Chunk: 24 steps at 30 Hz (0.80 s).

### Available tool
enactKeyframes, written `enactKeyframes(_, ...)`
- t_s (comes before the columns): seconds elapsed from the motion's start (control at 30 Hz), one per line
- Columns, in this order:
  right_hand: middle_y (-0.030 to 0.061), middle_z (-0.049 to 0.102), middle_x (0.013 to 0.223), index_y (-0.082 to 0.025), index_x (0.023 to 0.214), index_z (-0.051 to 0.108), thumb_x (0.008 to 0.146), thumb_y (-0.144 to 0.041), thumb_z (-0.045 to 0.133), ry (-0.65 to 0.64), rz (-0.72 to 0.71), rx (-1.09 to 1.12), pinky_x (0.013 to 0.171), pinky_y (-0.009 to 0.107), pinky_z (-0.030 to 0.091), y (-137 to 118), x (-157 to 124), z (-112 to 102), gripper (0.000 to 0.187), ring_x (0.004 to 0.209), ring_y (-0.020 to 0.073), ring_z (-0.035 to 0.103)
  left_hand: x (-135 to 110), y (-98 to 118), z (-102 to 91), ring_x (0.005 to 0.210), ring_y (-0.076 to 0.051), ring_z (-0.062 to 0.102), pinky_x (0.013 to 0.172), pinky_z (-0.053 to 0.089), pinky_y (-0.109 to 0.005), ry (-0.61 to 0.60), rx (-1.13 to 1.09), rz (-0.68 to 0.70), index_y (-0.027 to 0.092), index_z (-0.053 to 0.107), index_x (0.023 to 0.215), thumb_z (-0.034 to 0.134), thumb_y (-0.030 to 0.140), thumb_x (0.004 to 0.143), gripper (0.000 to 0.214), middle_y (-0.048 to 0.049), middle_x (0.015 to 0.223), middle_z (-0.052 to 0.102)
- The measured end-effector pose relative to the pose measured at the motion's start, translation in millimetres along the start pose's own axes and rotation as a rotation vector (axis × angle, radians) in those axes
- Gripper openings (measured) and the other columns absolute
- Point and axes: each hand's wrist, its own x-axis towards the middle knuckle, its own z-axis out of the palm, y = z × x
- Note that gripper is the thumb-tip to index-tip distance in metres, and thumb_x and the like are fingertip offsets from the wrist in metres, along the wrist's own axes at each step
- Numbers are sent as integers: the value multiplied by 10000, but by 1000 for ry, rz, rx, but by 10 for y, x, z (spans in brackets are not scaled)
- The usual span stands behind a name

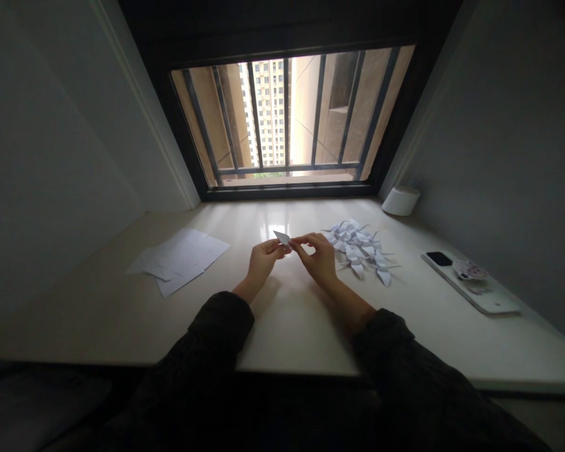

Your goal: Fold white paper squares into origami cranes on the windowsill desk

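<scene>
Above the middle of the pale sill, a small folded piece of white paper is held between both hands, its pointed tip toward the upper left. My left hand pinches its lower left side with closed fingers. From the right, my right hand grips the other side between thumb and forefinger. Part of the folded paper is hidden behind the fingers. Just right of my right hand lies a pile of white folded paper cranes. Several flat white paper sheets overlap to the left of my left hand.
The sill ends at a front edge near my body. A phone with a decorated grip lies at the right. Behind it, a white cylindrical object stands against the wall. A dark-framed window with bars is at the back.
</scene>
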Motion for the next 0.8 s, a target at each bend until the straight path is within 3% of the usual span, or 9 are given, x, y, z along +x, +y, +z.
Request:
enactKeyframes(0.2, 43, 669, 796, -233, 811, 689, 810, -322, 612, -20, -73, 1, 723, 341, 473, 15, 13, 10, 118, 805, 202, 575, -2, 0, 2, 824, -218, 671, 768, 485, -344, 26, 20, 5, 148, 723, 906, 752, 365, 639, 345, -88, 834, 726)
enactKeyframes(0.5, 44, 691, 852, -239, 874, 714, 758, -417, 675, -166, -49, 246, 676, 320, 489, 65, 72, 0, 216, 773, 177, 617, 22, 13, -63, 808, -198, 662, 782, 482, -335, 52, -48, -55, 171, 736, 840, 769, 382, 619, 307, -69, 836, 724)
enactKeyframes(0.63, 42, 692, 809, -228, 802, 715, 696, -426, 728, -126, -16, 229, 658, 320, 480, 99, 69, 6, 225, 740, 179, 614, 13, 33, -60, 772, -179, 650, 796, 484, -338, 25, -40, -74, 168, 745, 802, 779, 392, 608, 298, -63, 808, 723)
enactKeyframes(0.8, 34, 680, 763, -226, 776, 725, 741, -398, 689, -75, 6, 228, 645, 310, 469, 115, 57, 18, 179, 705, 166, 602, 13, 41, -47, 801, -193, 656, 815, 488, -355, 12, -26, -32, 158, 750, 812, 763, 421, 632, 318, -79, 816, 727)
